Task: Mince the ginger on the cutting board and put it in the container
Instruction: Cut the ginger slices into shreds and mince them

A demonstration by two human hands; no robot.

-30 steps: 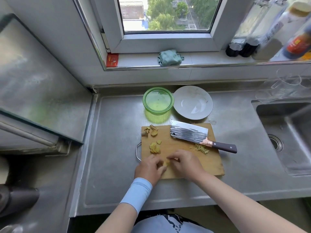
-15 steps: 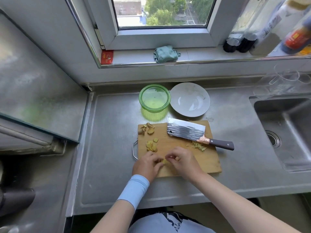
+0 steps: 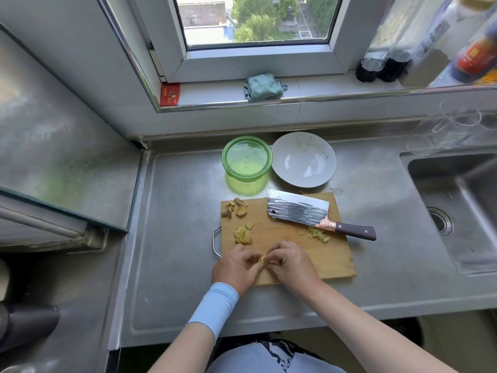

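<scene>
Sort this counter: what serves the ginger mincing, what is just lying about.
For the job: yellow ginger slices, rectangular wooden cutting board, dark-handled steel cleaver, round green plastic container, left hand and right hand pinching a ginger piece.
Lying about: round white plate, folded teal cloth, red packet.

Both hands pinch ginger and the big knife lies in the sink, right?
No. The head view shows the dark-handled steel cleaver lying on the wooden cutting board, not in the steel sink. Left hand and right hand do pinch the yellow ginger piece.
</scene>
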